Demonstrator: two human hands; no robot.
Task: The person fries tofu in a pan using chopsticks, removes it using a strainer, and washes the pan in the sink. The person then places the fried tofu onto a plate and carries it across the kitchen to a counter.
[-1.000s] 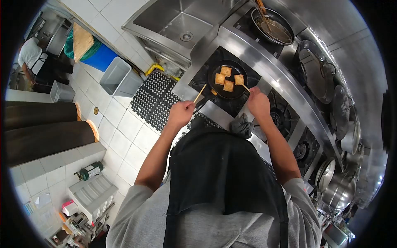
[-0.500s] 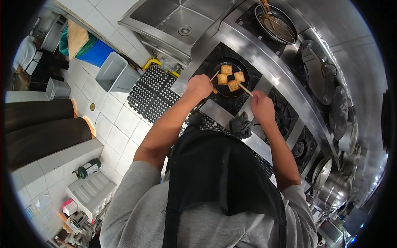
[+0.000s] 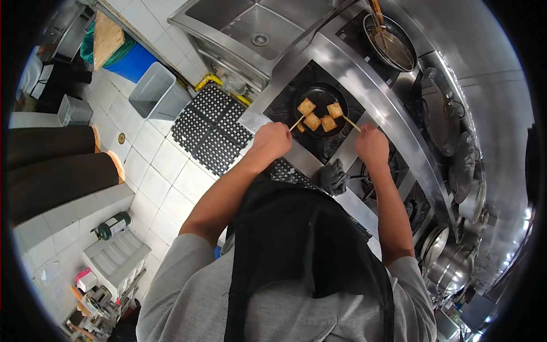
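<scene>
A round black frying pan (image 3: 326,91) sits on a stove burner, with several browned square pieces of food (image 3: 311,121) in it, perhaps tofu. My left hand (image 3: 273,140), at the pan's near-left side, is closed on a thin wooden chopstick (image 3: 296,123) whose tip reaches the left pieces. On the other side, my right hand (image 3: 372,145) grips a second wooden chopstick (image 3: 352,123) that points at the rightmost piece. Whether the tips touch or pierce the food is too small to tell. A small orange bit (image 3: 301,128) shows at the pan's near-left rim.
Near the stove's front edge lies a crumpled dark cloth (image 3: 334,177). A second pan (image 3: 390,43) with a wire strainer stands on the back burner. The steel sink (image 3: 231,28) adjoins the stove. Pans and lids (image 3: 441,114) line the right. A grey bin (image 3: 154,94) stands beside the perforated mat (image 3: 211,128).
The food pieces have shifted apart within the pan. My left hand has moved lower and its chopstick now angles up to the left pieces; my right hand has moved slightly right.
</scene>
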